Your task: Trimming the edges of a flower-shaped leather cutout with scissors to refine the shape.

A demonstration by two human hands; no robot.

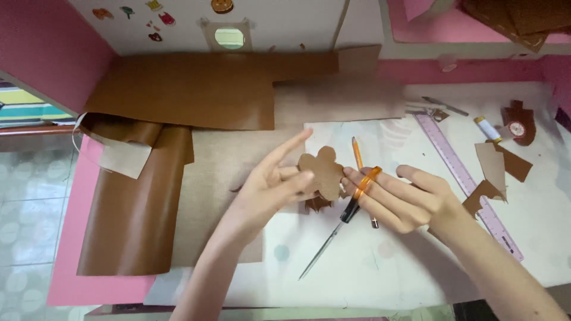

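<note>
Holding a small brown cut-out shape with rounded lobes (323, 172), probably leather or card, your left hand (267, 187) pinches its edge between thumb and fingers, with the index finger stretched up and away. Your right hand (398, 196) meets the same piece from the other side, its fingertips touching the shape's right edge. That hand also carries a pair of scissors with orange handles and a black pivot (348, 211): a finger is threaded through one orange loop, and the closed blades point down and to the left above the white work sheet (369, 267). Just behind the shape lies an orange pencil (357, 153). A long lilac plastic ruler (461, 172) lies beside your right wrist, and a large sheet of brown leather-like material (178, 89) lies well beyond your left hand.
</note>
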